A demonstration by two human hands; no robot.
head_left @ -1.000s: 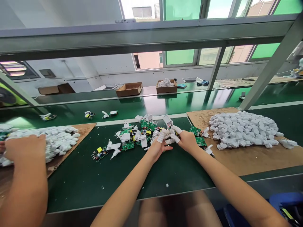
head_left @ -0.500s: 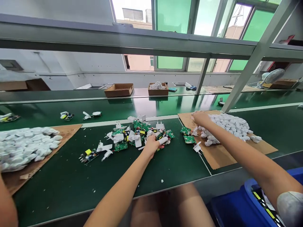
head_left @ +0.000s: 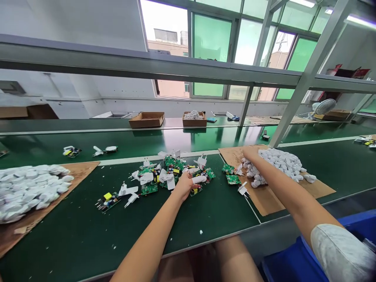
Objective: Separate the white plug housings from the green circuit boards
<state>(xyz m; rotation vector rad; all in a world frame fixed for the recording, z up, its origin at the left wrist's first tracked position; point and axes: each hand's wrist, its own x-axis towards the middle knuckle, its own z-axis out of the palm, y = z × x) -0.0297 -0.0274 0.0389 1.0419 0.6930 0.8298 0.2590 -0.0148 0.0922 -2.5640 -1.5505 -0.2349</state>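
My left hand point(head_left: 184, 185), with white covers on some fingers, is curled over the right part of a heap of green circuit boards point(head_left: 149, 189) with white plug pieces point(head_left: 147, 178). What its fingers grip, if anything, is hidden. Over on the right, my right hand point(head_left: 250, 152) reaches to the left edge of a pile of small white wrapped pieces point(head_left: 283, 160) on a cardboard sheet point(head_left: 266, 201). Its fingers are out of sight behind the hand. Between the hands lie two green boards point(head_left: 233, 179) and a white plug piece with wires point(head_left: 243, 188).
Another white pile point(head_left: 32, 188) lies on cardboard point(head_left: 84, 170) at left. Several parts point(head_left: 72, 151) rest on the far green belt point(head_left: 141, 141). Beyond stand two cardboard boxes point(head_left: 147, 120). A slanted metal post point(head_left: 296, 98) and a blue bin point(head_left: 282, 260) are at right.
The view has tilted up and shifted slightly right. My left hand stays at the heap of boards. My right hand stays by the white pile, its fingers now less visible.
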